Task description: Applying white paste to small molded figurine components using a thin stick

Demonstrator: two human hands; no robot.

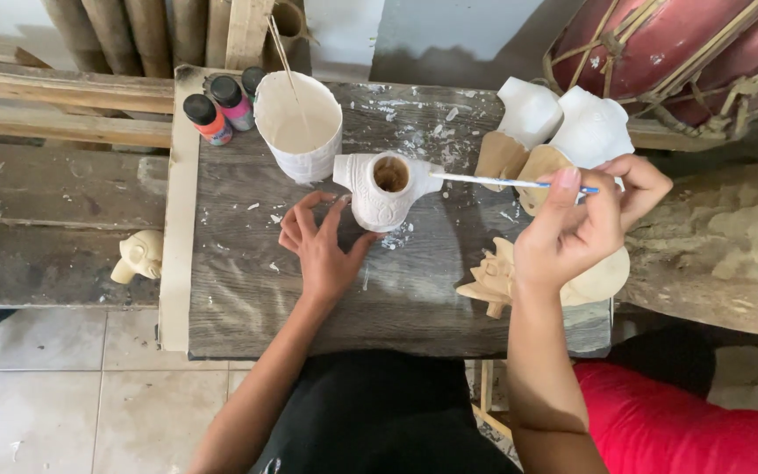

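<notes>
- My left hand rests on the dark wooden desk, fingers spread and loosely curled; thumb and fingertips touch the base of a white carved figure, steadying it without closing around it.
- My right hand hovers to the right of the figure, fingers pinched shut on a thin paintbrush.
- The brush lies almost level, its long axis running right to left, its tip at the figure's right shoulder. The figure stands upright, hollow top open, nearer my left hand.
- Under my right wrist lies an unpainted pale carving; another pale carving sits off the desk's left edge.
- Farther back stands a white cup of paint just left of the figure, with small paint bottles beyond it.
- To the far right, white-coated carved pieces lean together.
</notes>
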